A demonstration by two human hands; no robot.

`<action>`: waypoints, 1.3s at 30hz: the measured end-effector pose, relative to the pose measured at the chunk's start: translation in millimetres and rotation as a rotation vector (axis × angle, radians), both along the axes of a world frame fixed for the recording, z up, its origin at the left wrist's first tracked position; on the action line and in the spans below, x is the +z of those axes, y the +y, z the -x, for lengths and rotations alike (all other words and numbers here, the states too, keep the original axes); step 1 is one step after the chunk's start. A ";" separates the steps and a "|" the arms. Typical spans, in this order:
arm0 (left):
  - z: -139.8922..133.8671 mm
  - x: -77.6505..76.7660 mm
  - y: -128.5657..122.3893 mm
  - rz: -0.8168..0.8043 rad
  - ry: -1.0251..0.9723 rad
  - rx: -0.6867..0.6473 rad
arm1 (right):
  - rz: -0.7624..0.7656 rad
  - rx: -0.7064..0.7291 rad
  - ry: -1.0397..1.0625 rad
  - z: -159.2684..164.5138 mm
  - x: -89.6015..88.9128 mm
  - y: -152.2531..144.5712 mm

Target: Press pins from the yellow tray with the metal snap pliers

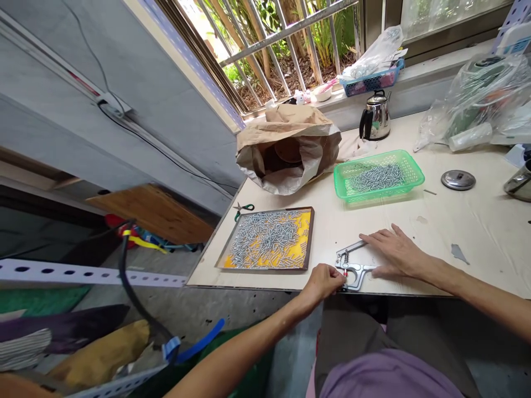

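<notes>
A silver metal hand press with two spread handles, a spring and a small red part lies at the table's front edge. My right hand is around its handles, fingers over the upper one and thumb by the lower one. At the tool's jaw end, my left hand is closed in a pinch; what is between the fingertips is too small to make out. Left of the tool is a shallow tray with a yellow bottom, full of small metal pins. Behind it, a green plastic basket holds more such pins.
A crumpled brown paper bag lies open behind the tray. Green-handled scissors rest by the tray's far left corner. Farther back are a steel kettle, a round metal lid and plastic-wrapped things. A grey scrap lies at right.
</notes>
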State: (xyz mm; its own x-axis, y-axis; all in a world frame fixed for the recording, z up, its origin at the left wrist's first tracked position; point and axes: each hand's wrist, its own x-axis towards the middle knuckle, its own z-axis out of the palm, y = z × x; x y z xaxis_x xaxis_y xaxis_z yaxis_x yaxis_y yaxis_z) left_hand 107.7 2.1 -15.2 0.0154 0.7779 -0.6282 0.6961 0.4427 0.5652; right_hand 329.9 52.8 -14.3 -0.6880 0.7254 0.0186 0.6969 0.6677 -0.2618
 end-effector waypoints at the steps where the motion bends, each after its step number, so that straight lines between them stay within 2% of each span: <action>1: 0.9 1.0 -1.5 -0.002 0.010 -0.022 | 0.003 -0.006 0.005 -0.1 -0.5 -0.5; 3: 2.3 3.7 -6.4 -0.090 0.071 -0.073 | 0.010 -0.015 0.012 0.4 -0.8 -1.8; 6: -1.0 5.8 -14.0 -0.414 0.201 -0.182 | 0.017 -0.007 0.015 1.8 0.1 -5.8; 8: -8.8 4.0 -13.7 -0.618 0.242 -0.305 | 0.000 -0.002 0.015 2.3 0.3 -9.0; 11: -24.6 -2.0 -0.5 -0.782 0.215 -0.515 | -0.026 -0.020 0.006 -0.3 -1.6 -11.9; 15: -37.1 -7.3 23.5 -0.774 0.103 -0.726 | -0.001 -0.023 -0.011 -10.9 -3.7 -11.1; 19: -40.8 -5.2 35.2 -0.751 0.132 -0.796 | -0.027 -0.096 -0.070 -17.4 3.0 -12.6; 24: -52.2 -0.5 41.8 -0.734 0.184 -0.914 | -0.046 -0.090 -0.134 -14.9 10.1 -17.1; 27: -57.5 -2.9 42.5 -0.735 0.176 -0.928 | -0.086 -0.074 -0.107 -15.1 2.9 -19.2; 32: -61.1 -10.6 44.2 -0.778 0.157 -0.864 | -0.172 -0.071 -0.068 -16.0 -13.7 -19.7; 36: -59.9 -14.5 44.0 -0.798 0.167 -0.837 | -0.131 -0.074 -0.025 -22.5 -7.6 -12.0; 39: -60.1 -22.4 30.3 -0.922 0.159 -0.750 | -0.048 -0.049 -0.040 -31.0 3.2 -1.1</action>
